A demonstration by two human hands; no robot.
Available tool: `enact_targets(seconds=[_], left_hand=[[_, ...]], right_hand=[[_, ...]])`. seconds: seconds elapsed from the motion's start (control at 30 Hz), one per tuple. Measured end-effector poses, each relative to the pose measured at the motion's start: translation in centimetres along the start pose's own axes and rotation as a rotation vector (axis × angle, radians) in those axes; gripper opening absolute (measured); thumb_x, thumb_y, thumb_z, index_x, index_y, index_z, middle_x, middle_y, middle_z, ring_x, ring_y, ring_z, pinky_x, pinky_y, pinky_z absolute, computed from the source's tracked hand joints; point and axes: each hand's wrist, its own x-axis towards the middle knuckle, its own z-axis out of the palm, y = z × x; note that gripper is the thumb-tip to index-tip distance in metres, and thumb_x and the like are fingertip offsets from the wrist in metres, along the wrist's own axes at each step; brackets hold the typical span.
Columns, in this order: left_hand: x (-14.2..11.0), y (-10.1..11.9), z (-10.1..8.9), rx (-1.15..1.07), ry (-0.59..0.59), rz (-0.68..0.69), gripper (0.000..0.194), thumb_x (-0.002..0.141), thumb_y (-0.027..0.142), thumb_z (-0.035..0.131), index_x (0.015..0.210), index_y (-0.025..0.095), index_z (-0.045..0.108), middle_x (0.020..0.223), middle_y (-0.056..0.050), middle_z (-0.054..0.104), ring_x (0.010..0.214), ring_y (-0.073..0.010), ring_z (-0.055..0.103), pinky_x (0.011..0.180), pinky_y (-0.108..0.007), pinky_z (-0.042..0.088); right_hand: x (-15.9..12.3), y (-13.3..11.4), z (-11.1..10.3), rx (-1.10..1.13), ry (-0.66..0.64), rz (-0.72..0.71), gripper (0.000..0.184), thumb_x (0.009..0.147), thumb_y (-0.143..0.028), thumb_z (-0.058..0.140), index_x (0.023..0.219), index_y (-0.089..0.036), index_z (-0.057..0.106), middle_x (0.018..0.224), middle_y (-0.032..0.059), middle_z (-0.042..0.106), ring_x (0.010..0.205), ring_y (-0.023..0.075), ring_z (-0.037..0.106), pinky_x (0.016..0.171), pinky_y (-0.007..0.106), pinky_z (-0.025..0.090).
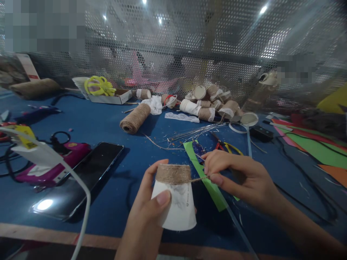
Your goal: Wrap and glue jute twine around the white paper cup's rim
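Observation:
My left hand (151,206) is wrapped round a white paper cup (179,209), held upside down with its narrow end up. Brown jute twine (173,174) covers the upper part of the cup in tight rows. From the lowest row a short length of twine stretches to the right, and my right hand (230,173) pinches it between thumb and fingers. A roll of jute twine (135,118) lies on its side farther back, a loose strand trailing from it towards my right hand. Beneath that hand a green paper strip (203,177) lies on the blue table.
A phone (92,177), a magenta device (59,164) and a white cable (88,202) occupy the left. Twine-wrapped cups (230,108) pile up at the back, near yellow scissors (99,86). Pliers (227,146), a clear stick (235,220) and coloured paper (311,144) lie right.

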Motion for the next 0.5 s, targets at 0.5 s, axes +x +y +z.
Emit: enact_targets(seconds=[0.5], left_hand=[[0.7, -0.7, -1.3, -0.028, -0.098, 0.015, 0.066, 0.081, 0.049, 0.081, 0.14, 0.027, 0.062, 0.105, -0.012, 0.08, 0.066, -0.0323, 0.079, 0.049, -0.04, 0.064]], right_hand=[[0.1, -0.3, 1.0, -0.129, -0.056, -0.061, 0.01, 0.097, -0.014, 0.067, 0.088, -0.019, 0.067, 0.086, 0.0026, 0.069, 0.085, 0.0151, 0.065, 0.095, 0.034, 0.054]])
